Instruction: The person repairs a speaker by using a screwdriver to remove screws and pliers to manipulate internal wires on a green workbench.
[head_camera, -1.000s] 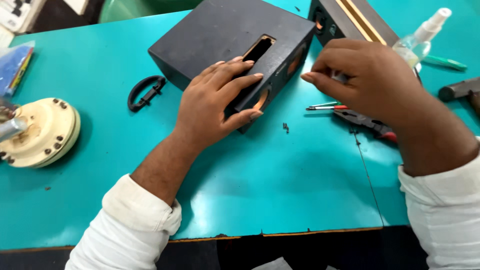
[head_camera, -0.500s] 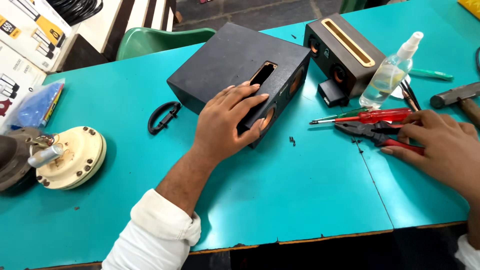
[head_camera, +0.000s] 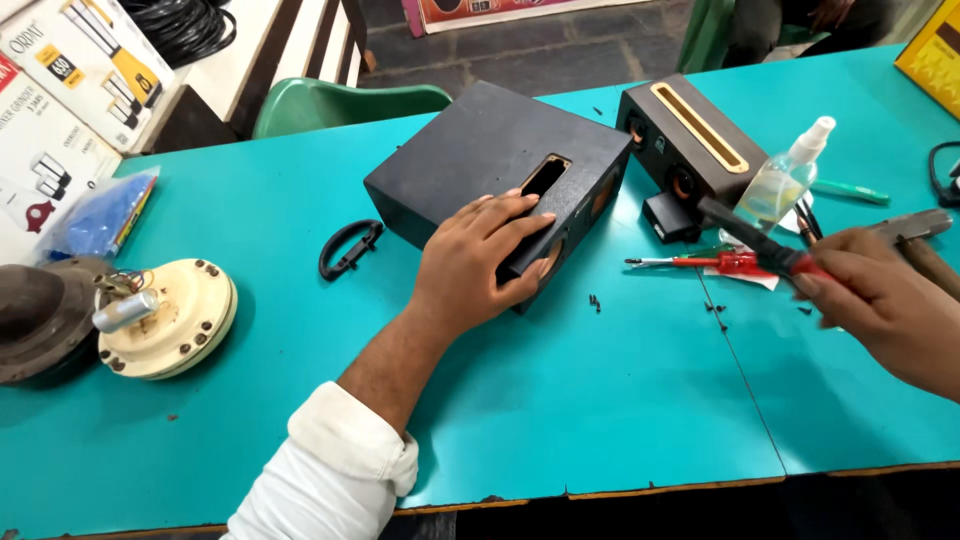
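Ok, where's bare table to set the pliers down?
Bare table lies in front of the black speaker box, between the left hand and right hand. Another patch lies between the handle and fan motor. Crowded near the spray bottle and red screwdriver.

Viewpoint: head-worn camera, above the near edge of the teal table (head_camera: 600, 420).
Facing: forward and downward, across the tabletop toward the floor beyond.
Nearness: close, at arm's reach; forearms fill the foreground.
Shared view: single view only.
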